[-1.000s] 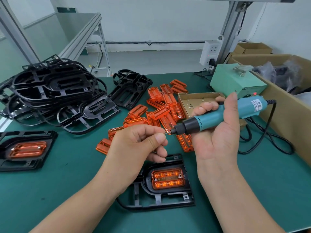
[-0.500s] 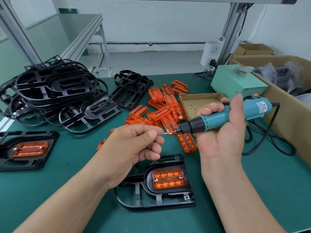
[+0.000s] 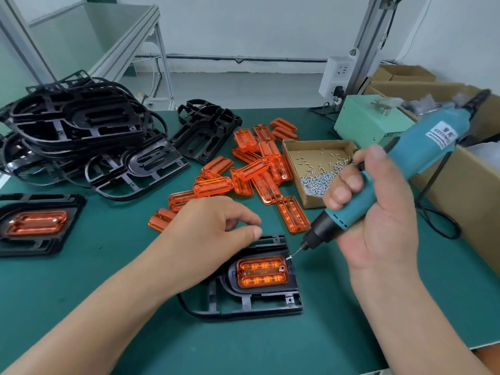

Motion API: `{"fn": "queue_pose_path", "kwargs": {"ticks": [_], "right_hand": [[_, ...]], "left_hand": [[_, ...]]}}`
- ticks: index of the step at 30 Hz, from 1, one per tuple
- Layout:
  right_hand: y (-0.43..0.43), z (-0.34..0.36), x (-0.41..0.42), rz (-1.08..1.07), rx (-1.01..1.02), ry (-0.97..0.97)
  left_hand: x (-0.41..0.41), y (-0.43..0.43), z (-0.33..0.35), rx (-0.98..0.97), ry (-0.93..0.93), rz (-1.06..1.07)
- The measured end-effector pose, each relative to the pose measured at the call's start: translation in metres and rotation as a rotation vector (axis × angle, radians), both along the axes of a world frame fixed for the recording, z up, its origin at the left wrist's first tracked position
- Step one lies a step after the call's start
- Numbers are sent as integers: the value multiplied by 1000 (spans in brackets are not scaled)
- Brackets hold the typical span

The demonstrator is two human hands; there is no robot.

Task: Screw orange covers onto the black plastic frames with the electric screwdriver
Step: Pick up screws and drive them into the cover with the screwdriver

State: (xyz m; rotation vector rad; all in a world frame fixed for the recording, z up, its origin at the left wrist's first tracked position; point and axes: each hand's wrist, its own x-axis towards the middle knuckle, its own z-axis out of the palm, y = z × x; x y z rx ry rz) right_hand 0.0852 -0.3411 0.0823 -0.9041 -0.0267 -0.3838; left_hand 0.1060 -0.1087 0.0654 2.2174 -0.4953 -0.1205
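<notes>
Right grip (image 3: pixel 378 220) wrapped tight round teal electric screwdriver (image 3: pixel 422 150). Tool tilted, bit tip with small screw (image 3: pixel 290 257) at upper right corner of orange cover (image 3: pixel 261 272). Cover sits in black frame (image 3: pixel 243 307) on green bench (image 3: pixel 81 280). Left grip (image 3: pixel 211 228) at frame upper edge, fingers curled, thumb against forefinger; I cannot tell if it pinches something.

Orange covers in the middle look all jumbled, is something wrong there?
The orange covers lie in a loose heap, overlapping at odd angles, between the black frames and the screw box. Untidy, but none looks broken or spilled.
</notes>
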Motion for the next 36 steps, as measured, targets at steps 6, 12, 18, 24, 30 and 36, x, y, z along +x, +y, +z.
{"fn": "queue_pose_path", "kwargs": {"ticks": [6,12,18,24,30,36], "right_hand": [[5,-2,0,24,-94,7],[7,-3,0,40,-110,15],[9,-2,-1,58,-127,5],[12,-1,-3,68,-182,3],[21,6,-5,102,-356,-110],[39,16,-1,274,-581,-225]], "left_hand": [[-3,-4,2,245,-88,-31],[-7,-10,0,429,-183,-92],[-9,-13,-2,513,-211,-105],[-11,-19,-1,602,-234,-96],[-11,-23,-1,653,-229,-82],[-13,-26,4,705,-197,-76]]}}
